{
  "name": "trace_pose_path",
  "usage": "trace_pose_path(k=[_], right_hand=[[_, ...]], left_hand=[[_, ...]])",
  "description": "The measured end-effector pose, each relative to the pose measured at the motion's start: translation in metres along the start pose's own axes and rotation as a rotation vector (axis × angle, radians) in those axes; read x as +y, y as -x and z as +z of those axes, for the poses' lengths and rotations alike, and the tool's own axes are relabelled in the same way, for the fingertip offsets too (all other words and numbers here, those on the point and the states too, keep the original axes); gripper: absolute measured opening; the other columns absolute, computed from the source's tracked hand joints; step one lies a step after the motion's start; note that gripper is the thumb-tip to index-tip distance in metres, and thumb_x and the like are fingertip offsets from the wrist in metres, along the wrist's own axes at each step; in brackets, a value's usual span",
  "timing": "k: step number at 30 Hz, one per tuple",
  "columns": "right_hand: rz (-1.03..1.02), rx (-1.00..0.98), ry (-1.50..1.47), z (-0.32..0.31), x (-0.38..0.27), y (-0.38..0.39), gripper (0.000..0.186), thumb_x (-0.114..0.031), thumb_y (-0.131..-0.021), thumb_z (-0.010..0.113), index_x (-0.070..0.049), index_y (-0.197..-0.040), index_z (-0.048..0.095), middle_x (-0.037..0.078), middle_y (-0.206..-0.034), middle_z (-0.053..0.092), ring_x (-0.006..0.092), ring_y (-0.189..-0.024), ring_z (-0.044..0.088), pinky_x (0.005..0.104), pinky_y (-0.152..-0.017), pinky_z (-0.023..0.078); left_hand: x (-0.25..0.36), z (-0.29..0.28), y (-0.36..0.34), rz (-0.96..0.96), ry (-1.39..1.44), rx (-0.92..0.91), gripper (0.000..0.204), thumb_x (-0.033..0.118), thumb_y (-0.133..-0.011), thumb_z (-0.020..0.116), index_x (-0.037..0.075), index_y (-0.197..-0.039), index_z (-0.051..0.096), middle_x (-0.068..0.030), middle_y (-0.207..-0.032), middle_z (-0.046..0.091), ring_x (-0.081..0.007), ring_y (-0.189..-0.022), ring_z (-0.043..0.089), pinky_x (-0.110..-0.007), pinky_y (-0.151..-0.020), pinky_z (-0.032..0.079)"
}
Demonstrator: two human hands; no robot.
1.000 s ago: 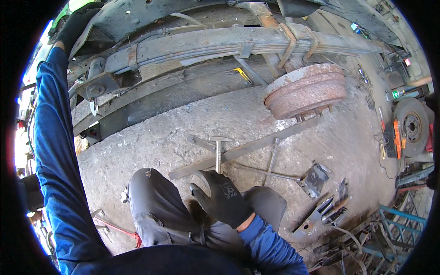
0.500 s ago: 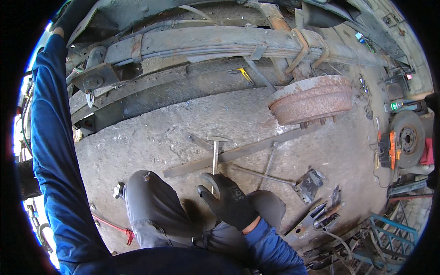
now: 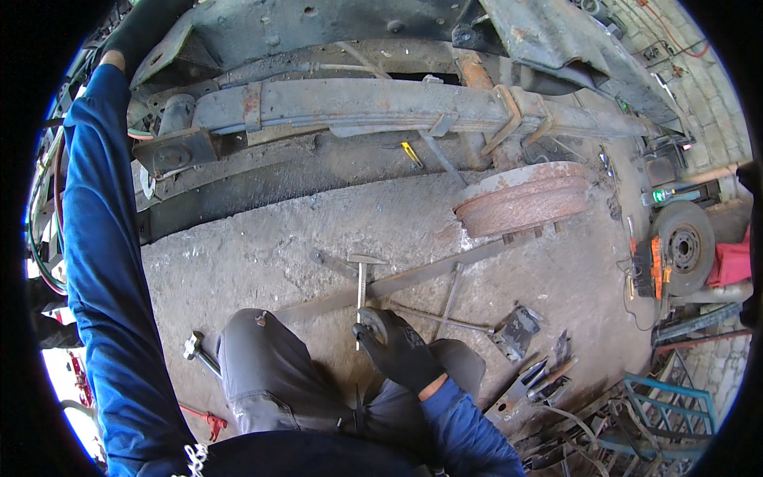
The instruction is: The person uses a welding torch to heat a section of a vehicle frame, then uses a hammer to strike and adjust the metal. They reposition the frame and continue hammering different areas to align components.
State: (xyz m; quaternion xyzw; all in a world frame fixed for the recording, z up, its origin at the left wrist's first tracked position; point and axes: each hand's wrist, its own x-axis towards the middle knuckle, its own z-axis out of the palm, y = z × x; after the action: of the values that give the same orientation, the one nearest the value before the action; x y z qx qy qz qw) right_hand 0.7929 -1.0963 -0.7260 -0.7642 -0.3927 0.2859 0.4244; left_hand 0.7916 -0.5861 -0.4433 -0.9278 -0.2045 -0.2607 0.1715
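Observation:
My left hand [image 3: 141, 30], in a black glove, reaches up to the dark steel frame [image 3: 302, 28] at top left, its fingers too indistinct to read. My right hand [image 3: 401, 354], also gloved in black, grips the pale handle of a hammer [image 3: 362, 290] above my knees. The hammer's head points away from me, over a flat steel bar [image 3: 397, 282] on the concrete floor; whether it is lifted off the floor I cannot tell. Crossed rods [image 3: 449, 294] and a dark metal block [image 3: 517, 334] lie to the right. Another hammer [image 3: 193, 346] is beside my left knee.
A leaf spring [image 3: 334, 103] spans the top, above a rusty wheel drum [image 3: 520, 203]. A yellow tool [image 3: 412, 155] lies beneath it. A tyre [image 3: 682, 248], red cloth [image 3: 730, 262] and orange tool [image 3: 658, 266] sit at right. Scrap metal and a blue metal frame [image 3: 664, 405] fill the lower right.
My right hand has closed round the hammer's handle, which it was hovering by. The view has tilted, showing more of the upper steel frame, and a second hammer shows more at the left.

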Motion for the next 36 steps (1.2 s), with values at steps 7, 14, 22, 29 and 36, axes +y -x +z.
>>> trace_pose_path(k=[7,14,22,29,36], right_hand=[[-0.013,0.043,0.067,0.008,0.016,-0.008,0.041,-0.034,-0.103,0.070,-0.002,-0.129,0.066,0.026,-0.110,0.073,0.0452,-0.102,0.071,0.0520,-0.089,0.057],[0.007,0.059,-0.013,0.012,0.024,-0.021,0.033,-0.030,-0.103,0.069,-0.002,-0.121,0.066,0.026,-0.108,0.073,0.0455,-0.100,0.071,0.0521,-0.087,0.056],[-0.038,0.237,0.045,0.006,0.018,-0.036,0.022,-0.021,-0.097,0.074,-0.002,-0.105,0.065,0.020,-0.092,0.069,0.0392,-0.086,0.068,0.0482,-0.079,0.054],[-0.057,0.277,-0.059,0.002,0.005,-0.044,0.021,-0.021,-0.095,0.074,-0.004,-0.102,0.065,0.020,-0.092,0.069,0.0417,-0.091,0.068,0.0519,-0.081,0.053],[-0.038,0.276,0.007,0.009,0.011,-0.052,0.031,-0.027,-0.097,0.072,-0.001,-0.113,0.071,0.025,-0.104,0.074,0.0433,-0.098,0.071,0.0511,-0.088,0.055]], left_hand=[[-0.045,0.022,-0.018,0.207,-0.151,-0.160,0.021,0.016,-0.096,0.065,0.015,-0.110,0.080,-0.0056,-0.126,0.075,-0.0255,-0.112,0.073,-0.038,-0.098,0.058],[-0.059,0.043,-0.024,-0.136,0.461,-0.190,0.033,0.023,-0.100,0.065,0.009,-0.129,0.076,-0.0136,-0.115,0.080,-0.0239,-0.109,0.075,-0.034,-0.102,0.054],[-0.056,0.043,-0.023,-0.126,0.522,-0.169,0.029,0.022,-0.100,0.064,0.005,-0.119,0.077,-0.0128,-0.116,0.079,-0.0251,-0.107,0.073,-0.036,-0.100,0.053],[-0.063,0.047,-0.025,-0.139,0.486,-0.208,0.031,0.020,-0.099,0.064,0.004,-0.121,0.078,-0.0161,-0.117,0.080,-0.0280,-0.109,0.075,-0.036,-0.102,0.053],[-0.056,0.041,-0.023,-0.200,0.511,-0.182,0.031,0.020,-0.098,0.066,0.004,-0.120,0.080,-0.0143,-0.119,0.080,-0.0257,-0.111,0.075,-0.035,-0.102,0.054]])
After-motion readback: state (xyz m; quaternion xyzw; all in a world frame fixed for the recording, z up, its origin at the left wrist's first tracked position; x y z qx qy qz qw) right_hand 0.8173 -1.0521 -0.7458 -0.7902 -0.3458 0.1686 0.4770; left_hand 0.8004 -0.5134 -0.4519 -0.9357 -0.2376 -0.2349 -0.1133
